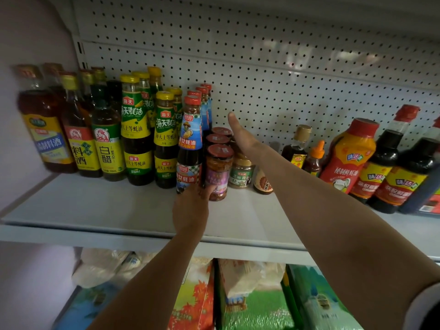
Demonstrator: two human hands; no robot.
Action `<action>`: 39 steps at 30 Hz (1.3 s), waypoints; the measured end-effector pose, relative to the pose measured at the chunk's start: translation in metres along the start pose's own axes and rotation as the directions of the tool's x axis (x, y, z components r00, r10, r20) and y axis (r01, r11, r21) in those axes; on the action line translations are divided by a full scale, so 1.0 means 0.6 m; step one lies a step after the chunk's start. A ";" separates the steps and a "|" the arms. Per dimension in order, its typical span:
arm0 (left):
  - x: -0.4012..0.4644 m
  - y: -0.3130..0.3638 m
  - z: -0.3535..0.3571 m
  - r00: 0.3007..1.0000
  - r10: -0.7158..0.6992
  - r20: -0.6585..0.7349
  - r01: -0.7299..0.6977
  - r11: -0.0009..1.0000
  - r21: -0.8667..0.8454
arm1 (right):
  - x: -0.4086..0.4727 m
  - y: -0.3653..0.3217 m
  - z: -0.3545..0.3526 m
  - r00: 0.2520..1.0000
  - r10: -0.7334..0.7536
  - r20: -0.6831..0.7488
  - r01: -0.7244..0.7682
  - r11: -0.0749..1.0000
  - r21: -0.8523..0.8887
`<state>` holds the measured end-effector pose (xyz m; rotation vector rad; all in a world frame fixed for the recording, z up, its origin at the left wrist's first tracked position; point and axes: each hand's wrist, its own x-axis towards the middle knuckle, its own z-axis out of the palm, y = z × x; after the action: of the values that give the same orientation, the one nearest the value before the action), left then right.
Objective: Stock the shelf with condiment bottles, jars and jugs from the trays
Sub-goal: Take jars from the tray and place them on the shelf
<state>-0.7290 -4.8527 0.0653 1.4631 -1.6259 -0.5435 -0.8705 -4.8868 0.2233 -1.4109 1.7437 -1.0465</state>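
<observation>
On the white shelf (100, 210) stands a row of three red-lidded jars; the front one, a purple-label jar (220, 170), is at the row's near end. My left hand (190, 208) reaches up from below and its fingertips curl on that jar's lower left side, right beside a blue-label oyster sauce bottle (189, 148). My right hand (241, 133) reaches deep toward the pegboard, thumb pointing up, above a green-label jar (241, 173). Its fingers are hidden behind the jars. A small brown jar (262, 183) sits partly under my right forearm.
Tall vinegar, cooking wine and yellow-capped oyster sauce bottles (138, 129) fill the shelf's left part. A red squeeze bottle (345, 158) and dark soy bottles (383, 170) stand at the right. A perforated back panel (285, 79) closes the rear. Bagged goods (250, 298) lie on the shelf below.
</observation>
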 end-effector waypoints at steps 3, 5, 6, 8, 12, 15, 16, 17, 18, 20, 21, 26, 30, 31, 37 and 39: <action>-0.004 0.004 -0.004 1.000 -0.002 0.008 0.002 1.000 -0.016 | -0.019 0.005 -0.003 0.998 -0.011 -0.062 0.013 1.000 0.021; -0.007 0.007 -0.007 1.000 0.002 0.022 -0.002 1.000 -0.020 | -0.032 0.018 -0.010 0.993 -0.027 -0.112 0.028 1.000 0.008; -0.007 0.007 -0.008 1.000 -0.004 0.022 0.004 1.000 -0.004 | -0.039 0.026 -0.014 0.990 -0.042 -0.137 0.043 0.999 0.002; -0.011 0.009 -0.010 1.000 0.001 -0.002 -0.001 0.998 0.070 | -0.063 0.041 -0.028 0.981 -0.054 -0.187 0.056 0.998 0.006; -0.021 0.008 -0.019 0.998 0.060 0.004 -0.061 0.995 0.075 | -0.114 0.087 -0.063 0.967 -0.076 -0.245 0.048 0.992 -0.118; -0.026 0.008 -0.029 0.999 0.018 0.029 -0.012 0.981 -0.193 | -0.164 0.123 -0.085 0.961 -0.092 -0.262 0.023 0.967 -0.255; -0.031 0.014 -0.035 0.999 0.010 0.036 -0.001 0.970 -0.241 | -0.178 0.137 -0.092 0.961 -0.086 -0.262 0.011 0.961 -0.278; -0.038 0.020 -0.040 0.999 0.001 0.036 0.009 0.963 -0.269 | -0.193 0.151 -0.099 0.963 -0.077 -0.258 -0.001 0.957 -0.291; -0.046 0.026 -0.044 0.999 -0.008 0.034 0.017 0.959 -0.281 | -0.208 0.162 -0.106 0.967 -0.074 -0.246 -0.002 0.955 -0.295; -0.067 0.037 -0.045 1.000 -0.013 0.028 0.021 0.959 -0.284 | -0.241 0.179 -0.118 0.976 -0.071 -0.205 0.000 0.944 -0.331; -0.078 0.041 -0.044 0.999 -0.018 0.031 0.026 0.959 -0.282 | -0.255 0.185 -0.123 0.980 -0.080 -0.181 0.006 0.926 -0.377; -0.153 0.062 -0.037 0.999 -0.051 -0.006 0.048 0.974 -0.223 | -0.298 0.215 -0.139 0.992 -0.120 -0.030 0.090 0.870 -0.485; -0.224 0.081 -0.026 0.996 -0.075 -0.053 0.064 0.980 -0.188 | -0.326 0.246 -0.145 0.987 -0.154 0.043 0.154 0.843 -0.516; -0.242 0.082 -0.022 0.995 -0.077 -0.061 0.065 0.981 -0.184 | -0.333 0.255 -0.146 0.984 -0.165 0.061 0.173 0.839 -0.516; -0.365 0.061 0.012 0.988 -0.131 -0.083 0.120 0.984 -0.128 | -0.394 0.326 -0.139 0.963 -0.194 0.189 0.266 0.811 -0.521; -0.409 0.045 0.029 0.983 -0.170 -0.073 0.165 0.984 -0.075 | -0.421 0.355 -0.133 0.952 -0.236 0.196 0.305 0.804 -0.511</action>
<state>-0.7727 -4.6174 0.0024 1.5589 -1.4176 -0.6221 -0.9847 -4.6041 0.0735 -2.0794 1.8610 -0.5955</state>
